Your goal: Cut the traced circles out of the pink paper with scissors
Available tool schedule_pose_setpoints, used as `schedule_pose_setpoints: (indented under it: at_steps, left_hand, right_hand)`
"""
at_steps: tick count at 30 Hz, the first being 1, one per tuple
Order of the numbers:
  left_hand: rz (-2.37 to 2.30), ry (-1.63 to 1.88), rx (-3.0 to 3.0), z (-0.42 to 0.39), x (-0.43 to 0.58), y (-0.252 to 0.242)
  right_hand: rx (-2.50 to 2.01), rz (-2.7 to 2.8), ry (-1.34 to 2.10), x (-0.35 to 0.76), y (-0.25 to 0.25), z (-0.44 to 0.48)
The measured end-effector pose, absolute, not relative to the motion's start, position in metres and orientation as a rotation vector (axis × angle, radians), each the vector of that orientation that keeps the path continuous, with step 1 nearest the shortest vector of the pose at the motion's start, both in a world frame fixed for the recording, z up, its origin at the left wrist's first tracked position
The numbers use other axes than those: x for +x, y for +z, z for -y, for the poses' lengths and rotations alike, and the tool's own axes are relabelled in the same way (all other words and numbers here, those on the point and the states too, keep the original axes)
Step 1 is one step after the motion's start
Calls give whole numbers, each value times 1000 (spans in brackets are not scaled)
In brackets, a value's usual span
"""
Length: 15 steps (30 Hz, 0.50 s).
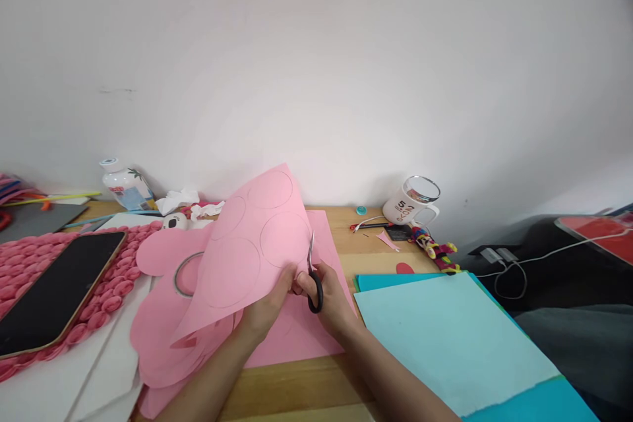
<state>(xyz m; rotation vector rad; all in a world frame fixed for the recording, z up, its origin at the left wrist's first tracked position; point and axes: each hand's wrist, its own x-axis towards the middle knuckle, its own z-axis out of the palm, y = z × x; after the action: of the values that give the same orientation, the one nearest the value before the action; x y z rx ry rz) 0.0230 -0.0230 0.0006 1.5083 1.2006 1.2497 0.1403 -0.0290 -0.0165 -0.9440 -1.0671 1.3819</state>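
A sheet of pink paper (236, 244) with several circles drawn on it is held up at a tilt in front of me. My left hand (271, 303) pinches its lower right edge. My right hand (332, 300) has its fingers in the black handles of a pair of scissors (315, 287), whose blades point upward at the right edge of the sheet. Beneath my hands another pink sheet (324, 336) lies flat on the wooden table. At the left, pink scalloped paper shapes (161, 336) are piled up, with a round ring (179, 283) on top, partly covered by the raised sheet.
To the left a phone (59, 293) lies on a pink textured mat (111, 303). A white bottle (126, 184) leans by the wall near crumpled tissues (177, 201). On the right are pale blue sheets (445, 336), a white mug (403, 208), a small toy figure (435, 249) and a white cable (558, 250).
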Motion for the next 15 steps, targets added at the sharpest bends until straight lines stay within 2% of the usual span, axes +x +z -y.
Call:
schedule_pose_setpoints:
  at_steps: [15]
  left_hand:
    - [-1214,1197,1435,22,22,-6]
  right_hand:
    - [-981,1123,1381,143,-19,28]
